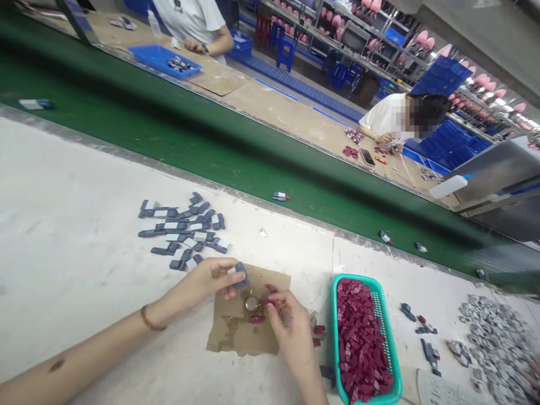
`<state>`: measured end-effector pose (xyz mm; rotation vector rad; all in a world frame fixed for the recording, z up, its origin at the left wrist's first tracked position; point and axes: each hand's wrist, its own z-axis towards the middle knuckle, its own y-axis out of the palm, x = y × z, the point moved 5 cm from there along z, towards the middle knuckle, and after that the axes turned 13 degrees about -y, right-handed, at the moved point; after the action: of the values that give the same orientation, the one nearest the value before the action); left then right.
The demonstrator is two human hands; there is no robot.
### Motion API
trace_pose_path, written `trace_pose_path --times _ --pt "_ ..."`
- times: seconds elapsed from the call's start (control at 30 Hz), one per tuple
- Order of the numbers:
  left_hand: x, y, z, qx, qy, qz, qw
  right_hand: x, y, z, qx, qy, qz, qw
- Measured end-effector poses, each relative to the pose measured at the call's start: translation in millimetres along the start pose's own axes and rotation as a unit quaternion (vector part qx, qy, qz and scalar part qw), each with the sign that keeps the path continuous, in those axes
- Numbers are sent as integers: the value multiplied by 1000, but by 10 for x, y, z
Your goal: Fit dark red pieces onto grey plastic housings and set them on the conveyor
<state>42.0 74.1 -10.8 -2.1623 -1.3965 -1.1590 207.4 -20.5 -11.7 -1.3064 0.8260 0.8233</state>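
Observation:
My left hand point(217, 277) pinches a small blue-grey plastic piece point(241, 275) above a sheet of brown cardboard point(236, 337). Between thumb and fingers of my right hand point(292, 319) is a small dark red piece point(269, 302), its tip at the edge of a small round container point(252, 304). What fills that container I cannot make out. Other dark red pieces point(256, 319) lie on the cardboard beside it. Wet-looking stains mark the sheet. Up and left of my left hand, several blue-grey and white pieces point(185, 225) are spread on the white table.
A green basket point(397, 377) full of dark red pieces point(363, 337) stands right of my right hand. Farther right lies a heap of grey pieces point(498, 332). Beyond the table runs a green conveyor belt point(236, 169) carrying several parts. Two people sit across it, near a blue tray point(147, 56).

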Motion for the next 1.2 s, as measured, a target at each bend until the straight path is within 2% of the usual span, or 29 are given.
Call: trace_pose_path --times 0.13,0.3,0.43,0.57,0.67,0.73,0.8,0.9,1.0,1.07,1.2 --pt "-302 -123 -160 41 -41 -85 995 -136 233 89 -88 -106 -97 986" --pt "-520 -92 -243 40 -83 -155 984 -154 355 95 -114 -193 -208 952" --pt "-550 -67 -260 59 -72 -241 966 -114 380 70 -119 -206 -222 945" --pt "-576 -56 -242 65 -73 -323 941 -126 351 86 -103 -188 -188 958" --pt "-604 -58 -239 72 -80 -344 933 -124 334 110 -109 -151 -134 973" --pt "-605 -65 -249 81 -73 -318 942 -80 302 120 -95 -105 -70 988" --pt "-574 -62 -266 80 -48 -255 963 6 257 114 -64 -40 15 997" --pt "-524 8 -295 41 -7 -141 989 112 174 82 -1 31 130 991" --pt "-534 117 -322 -11 11 -73 997 94 88 64 48 37 194 979" --pt "-547 160 -338 -14 29 -36 999 32 45 65 62 30 208 976" --pt "-533 202 -366 4 63 65 996 -122 50 82 30 13 210 977"
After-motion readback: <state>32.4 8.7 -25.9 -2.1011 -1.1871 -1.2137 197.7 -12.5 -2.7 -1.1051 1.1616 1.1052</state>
